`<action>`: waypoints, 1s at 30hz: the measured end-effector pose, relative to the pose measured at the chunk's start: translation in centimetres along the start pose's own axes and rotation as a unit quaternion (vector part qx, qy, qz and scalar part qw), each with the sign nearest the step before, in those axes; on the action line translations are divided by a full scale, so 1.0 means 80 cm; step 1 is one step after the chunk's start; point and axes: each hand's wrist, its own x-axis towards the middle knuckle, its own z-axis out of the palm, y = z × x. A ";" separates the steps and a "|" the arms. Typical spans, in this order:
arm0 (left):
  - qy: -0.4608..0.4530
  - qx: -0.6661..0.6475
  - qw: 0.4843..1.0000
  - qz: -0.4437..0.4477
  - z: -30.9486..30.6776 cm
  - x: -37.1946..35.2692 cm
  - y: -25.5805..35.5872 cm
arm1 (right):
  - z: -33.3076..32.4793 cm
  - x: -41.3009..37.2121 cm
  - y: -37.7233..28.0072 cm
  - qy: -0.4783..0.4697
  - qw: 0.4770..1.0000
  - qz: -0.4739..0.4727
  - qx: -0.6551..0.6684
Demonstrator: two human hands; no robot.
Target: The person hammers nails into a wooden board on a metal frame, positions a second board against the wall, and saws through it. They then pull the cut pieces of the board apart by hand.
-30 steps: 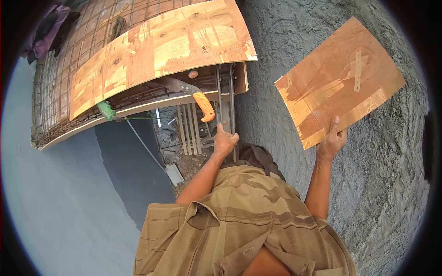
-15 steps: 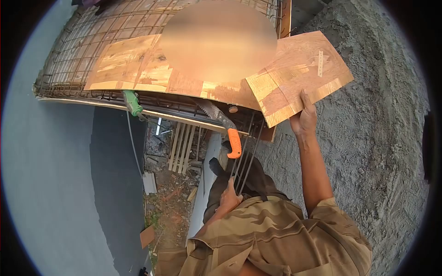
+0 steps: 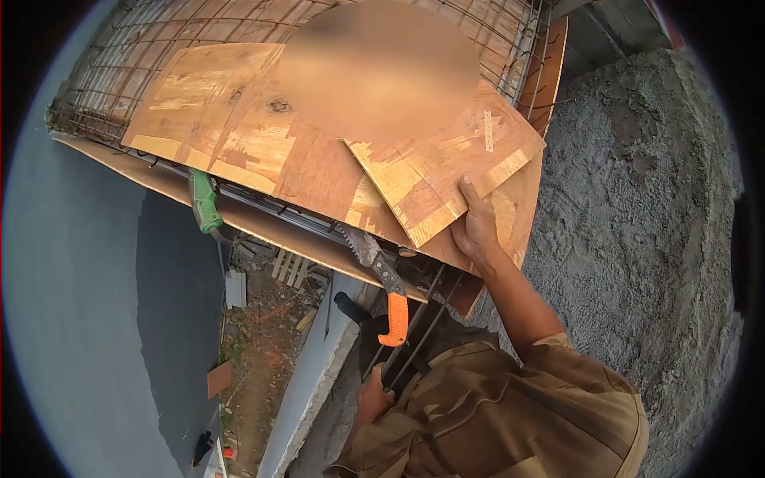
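Observation:
My right hand [image 3: 478, 227] grips the lower edge of a small plywood piece [image 3: 446, 171], thumb on top. That piece overlaps a larger plywood sheet [image 3: 231, 131] lying on the rebar mesh. Low in the view, my left hand [image 3: 374, 396] is wrapped around steel bars [image 3: 416, 341] that jut out below the sheet. A hand saw with an orange handle [image 3: 394, 319] sticks out from under the sheet's front edge, its toothed blade partly hidden. Further left, a green-handled tool [image 3: 205, 201] hangs from the same gap. A blurred patch hides part of the wood.
Rebar mesh [image 3: 159, 36] spreads behind the sheet, with a formwork board [image 3: 263, 227] along its front edge. Rough cement wall [image 3: 629, 239] stands on the right, a smooth grey wall [image 3: 88, 279] on the left. Far below lies ground with debris [image 3: 271, 319].
My right hand has brought the small plywood piece leftward and down over the larger sheet. The view has shifted and turned; my left hand stays on the bars.

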 end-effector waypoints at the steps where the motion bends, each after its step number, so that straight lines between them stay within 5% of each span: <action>1: 0.026 0.028 0.999 -0.017 0.007 -0.001 0.002 | 0.000 0.000 -0.005 -0.001 1.000 0.015 -0.008; 5: -0.051 -0.018 0.988 -0.146 0.013 -0.001 0.016 | -0.015 0.009 -0.004 -0.016 0.999 0.045 -0.023; 9: 0.047 -0.020 0.995 -0.081 0.036 -0.006 0.009 | -0.014 0.009 -0.008 -0.025 0.996 0.068 -0.058; 18: 0.028 -0.055 0.991 -0.120 0.038 0.003 0.009 | -0.013 0.008 -0.008 -0.034 0.994 0.051 -0.089; 21: -0.017 -0.047 0.993 -0.105 0.016 0.009 0.011 | -0.012 0.008 -0.006 -0.046 0.996 0.025 -0.070; 24: 0.035 0.086 0.996 -0.003 0.010 0.016 0.003 | -0.004 0.006 -0.006 -0.038 0.997 0.011 -0.064; 28: 0.044 -0.056 0.994 0.086 0.004 0.054 0.050 | -0.011 0.016 0.006 -0.032 0.998 -0.026 -0.054; 30: 0.021 -0.040 0.997 0.063 0.009 0.069 0.077 | -0.008 0.011 0.004 -0.039 0.998 -0.024 -0.035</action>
